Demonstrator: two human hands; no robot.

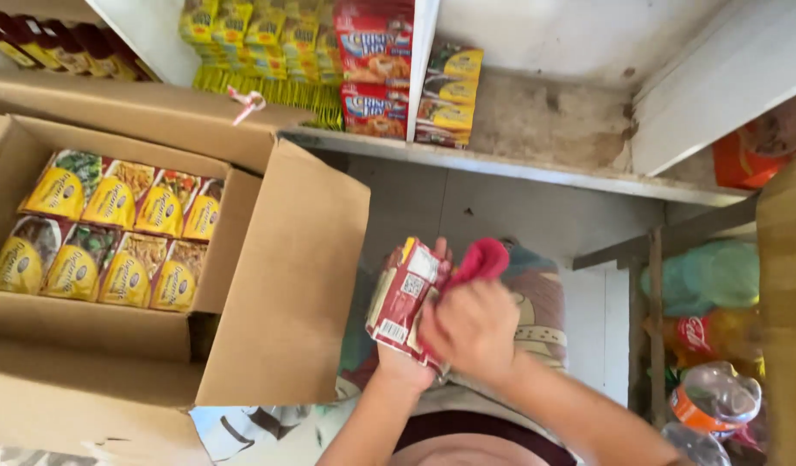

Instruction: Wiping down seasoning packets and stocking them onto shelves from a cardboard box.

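We hold a red and white packet (404, 299) in front of the body, near the middle of the view and just right of the open cardboard box (277, 285). Our left hand (406, 362) grips the packet from below and behind, fingers closed around its lower end; our right hand (473, 326) is closed on a red cloth (481, 259) and presses it against the packet's right face. We judge the packet to be light and soft-walled: a thin glossy wrapper that creases under a hard squeeze and can slip against dry fingers. The contents are not visible, so we cannot tell how brittle they are and treat them as crushable. We judge the best hold to be across the two long edges or the sealed ends, with flat fingers and moderate pressure, not a pinch on the broad face. The box to the left holds two rows of yellow packets (113, 229) standing on edge. On the far shelf (519, 164) stand similar red and white packets (374, 82), with more yellow packets on either side of them.
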